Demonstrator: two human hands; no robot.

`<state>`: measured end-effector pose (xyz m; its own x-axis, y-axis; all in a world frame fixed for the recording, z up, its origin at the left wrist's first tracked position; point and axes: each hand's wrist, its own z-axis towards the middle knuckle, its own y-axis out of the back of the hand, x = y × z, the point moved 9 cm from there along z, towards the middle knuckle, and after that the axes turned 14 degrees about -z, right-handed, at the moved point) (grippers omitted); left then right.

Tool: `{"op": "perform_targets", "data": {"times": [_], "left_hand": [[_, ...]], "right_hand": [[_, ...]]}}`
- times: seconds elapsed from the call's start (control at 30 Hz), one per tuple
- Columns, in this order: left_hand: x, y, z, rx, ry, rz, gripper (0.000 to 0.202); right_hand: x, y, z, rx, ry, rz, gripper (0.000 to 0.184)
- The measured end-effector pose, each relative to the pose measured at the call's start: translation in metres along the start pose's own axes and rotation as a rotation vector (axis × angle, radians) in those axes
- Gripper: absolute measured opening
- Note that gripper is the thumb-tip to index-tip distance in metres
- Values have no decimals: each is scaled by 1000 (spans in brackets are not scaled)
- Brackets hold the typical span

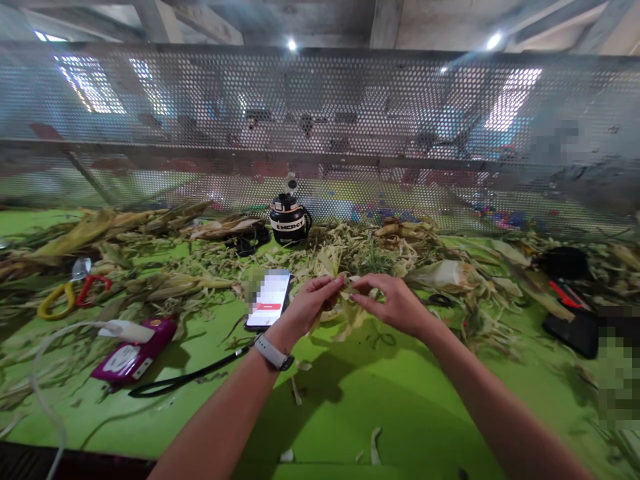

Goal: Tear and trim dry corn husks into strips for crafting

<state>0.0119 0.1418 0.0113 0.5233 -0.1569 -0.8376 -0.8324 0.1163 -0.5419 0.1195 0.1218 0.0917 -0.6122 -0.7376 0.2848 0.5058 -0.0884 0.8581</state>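
Note:
Both my hands meet above the green table (380, 400) on a husked corn cob (349, 303). My left hand (313, 303), with a grey watch on its wrist, is closed around the pale husk leaves from the left. My right hand (393, 303) pinches the husk from the right with thumb and fingers. Dry leaves hang down between the two hands. A lit phone (269, 299) lies just left of my left hand. More unhusked corn (445, 273) lies behind my right hand.
Husks and corn are piled along the back against a perforated metal screen (320, 127). A black jug (289, 220) stands at the back. A magenta power bank (133, 353) with a white cable and scissors (75, 290) lie left. Black items (570, 327) lie right.

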Motion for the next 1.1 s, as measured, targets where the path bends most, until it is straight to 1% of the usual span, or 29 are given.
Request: {"op": "perform_targets", "data": {"times": [0.07,0.1,0.13,0.17,0.2,0.23,0.27,0.3,0.33,0.37,0.4,0.47,0.5,0.53,0.57,0.6,0.7,0.8,0.87,0.93,1.03,1.1], "left_hand": [[-3,-1,2,12,-37,90,29],[-8,-1,2,9,-77,154,28],[-15,0,1,-15,-144,238,28],[-26,3,-2,-69,-246,339,28],[-41,5,-9,-141,-379,448,28],[-57,4,-19,-211,-534,559,27],[-73,0,-31,-259,-698,657,22],[-82,-9,-42,-240,-828,734,16],[-86,-22,-49,-152,-909,795,12],[-85,-35,-54,-28,-939,855,19],[-80,-47,-55,101,-927,912,24],[-63,-64,-54,329,-834,992,23],[-55,-68,-53,404,-773,1013,21],[-48,-70,-51,446,-721,1026,20],[-43,-71,-49,459,-682,1042,20],[-41,-70,-47,448,-658,1062,20],[-41,-69,-47,399,-657,1118,20],[-40,-71,-50,442,-604,1041,21],[-35,-70,-48,486,-499,921,24],[-28,-67,-45,509,-359,770,22],[-11,-62,-40,518,-115,516,17],[-1,-58,-38,510,-1,384,17]], "right_hand": [[-2,2,1,-34,4,-31,14],[-3,5,1,-65,11,-70,14],[-4,9,1,-90,21,-107,14],[-5,13,1,-108,30,-137,14],[-5,16,1,-115,35,-155,15],[-6,20,1,-110,42,-163,15],[-5,23,0,-92,54,-158,15],[-2,25,0,-65,72,-145,15],[2,28,-1,-36,95,-128,15],[6,31,-2,-7,120,-111,15],[11,33,-4,17,144,-95,15],[19,37,-6,48,175,-70,16],[21,39,-6,53,179,-62,16],[22,40,-7,55,178,-51,16],[22,40,-7,60,176,-35,15],[21,39,-7,67,175,-14,15],[20,35,-6,87,181,47,13],[20,36,-6,73,193,76,13],[20,36,-7,73,189,96,12],[19,37,-6,79,171,118,12],[19,36,-5,86,151,148,11],[17,35,-4,90,142,138,12]]}}
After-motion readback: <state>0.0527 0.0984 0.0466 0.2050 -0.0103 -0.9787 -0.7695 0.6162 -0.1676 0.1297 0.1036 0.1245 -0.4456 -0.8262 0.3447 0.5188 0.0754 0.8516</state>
